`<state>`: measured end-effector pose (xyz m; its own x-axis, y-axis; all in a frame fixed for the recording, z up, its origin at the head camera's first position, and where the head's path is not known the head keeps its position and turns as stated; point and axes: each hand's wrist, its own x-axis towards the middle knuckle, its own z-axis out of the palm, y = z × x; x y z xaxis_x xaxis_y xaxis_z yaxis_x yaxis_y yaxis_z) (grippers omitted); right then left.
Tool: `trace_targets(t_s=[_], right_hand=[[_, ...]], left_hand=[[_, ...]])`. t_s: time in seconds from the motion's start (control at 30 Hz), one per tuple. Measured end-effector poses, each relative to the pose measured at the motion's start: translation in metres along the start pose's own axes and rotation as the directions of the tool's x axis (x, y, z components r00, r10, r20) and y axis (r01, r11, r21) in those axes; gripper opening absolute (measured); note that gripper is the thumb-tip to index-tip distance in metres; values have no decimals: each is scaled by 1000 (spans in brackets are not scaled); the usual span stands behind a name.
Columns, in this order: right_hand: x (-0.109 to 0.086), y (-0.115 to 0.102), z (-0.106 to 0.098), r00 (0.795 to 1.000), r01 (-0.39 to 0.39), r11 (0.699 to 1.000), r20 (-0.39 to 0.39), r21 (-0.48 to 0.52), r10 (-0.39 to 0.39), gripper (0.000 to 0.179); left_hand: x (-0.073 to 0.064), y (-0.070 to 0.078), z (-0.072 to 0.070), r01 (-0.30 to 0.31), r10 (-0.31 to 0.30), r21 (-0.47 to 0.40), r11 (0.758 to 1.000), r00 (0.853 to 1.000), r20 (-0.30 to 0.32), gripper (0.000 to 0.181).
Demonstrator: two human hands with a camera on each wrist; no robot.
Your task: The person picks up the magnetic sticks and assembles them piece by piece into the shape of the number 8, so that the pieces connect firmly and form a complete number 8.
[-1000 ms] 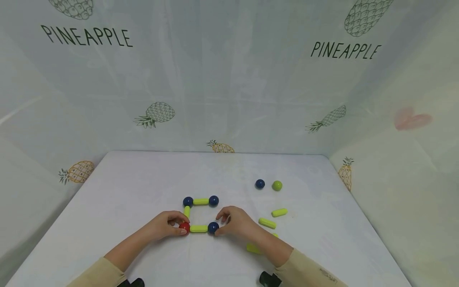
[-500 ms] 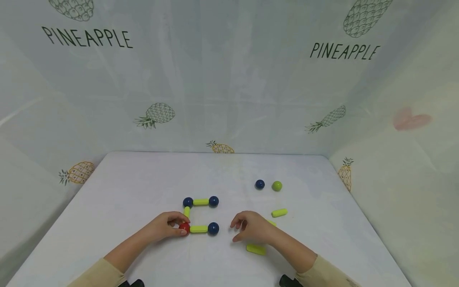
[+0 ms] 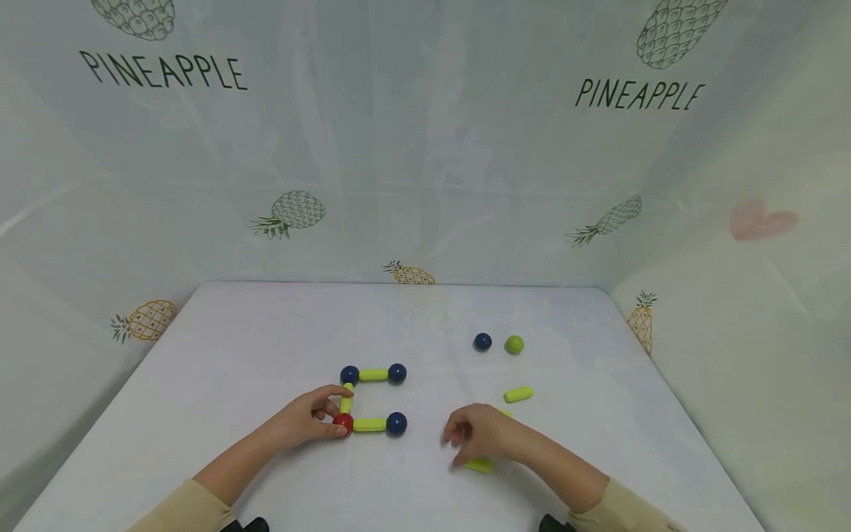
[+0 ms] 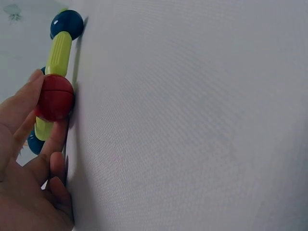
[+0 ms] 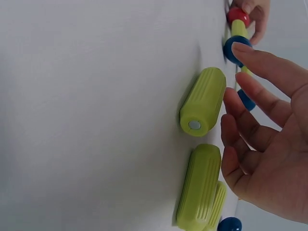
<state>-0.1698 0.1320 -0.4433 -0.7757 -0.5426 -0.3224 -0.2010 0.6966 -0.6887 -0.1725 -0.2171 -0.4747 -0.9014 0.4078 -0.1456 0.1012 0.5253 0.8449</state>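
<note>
In the head view my left hand (image 3: 302,423) holds the red ball (image 3: 344,423) at one corner of a C-shaped build, its thumb on the ball and one finger stretched along the upright yellow-green stick (image 3: 346,406). Two more sticks run right from that side, each ending in a dark blue ball (image 3: 396,423). My right hand (image 3: 490,432), fingers loosely bent and holding nothing, hovers over a loose yellow-green stick (image 3: 480,465), partly hiding it. The right wrist view shows this stick (image 5: 204,101) with a round metal disc in its end, near the fingertips.
Another loose yellow-green stick (image 3: 518,394) lies beyond the right hand, and one more is mostly hidden behind it. Farther back sit a loose dark blue ball (image 3: 482,341) and a green ball (image 3: 515,344). A pineapple-print cloth (image 3: 425,148) stands behind the white table (image 3: 279,332).
My right hand has left the near blue ball and moved right and nearer, to the loose sticks. A finger of the left hand has lifted and straightened; the build has stayed in place.
</note>
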Motion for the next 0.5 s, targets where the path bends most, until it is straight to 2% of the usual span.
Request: trace_targets(t_s=[0.3,0.5], right_hand=[[-6,6,-2,997,49,997,57,-66,-45,28],[-7,7,-1,997,62,991,51,-123,-56,29]], left_hand=[[1,-2,0,3,-3,-11,1000,1000,2,59],[2,-3,0,9,-9,-11,1000,1000,2,60]])
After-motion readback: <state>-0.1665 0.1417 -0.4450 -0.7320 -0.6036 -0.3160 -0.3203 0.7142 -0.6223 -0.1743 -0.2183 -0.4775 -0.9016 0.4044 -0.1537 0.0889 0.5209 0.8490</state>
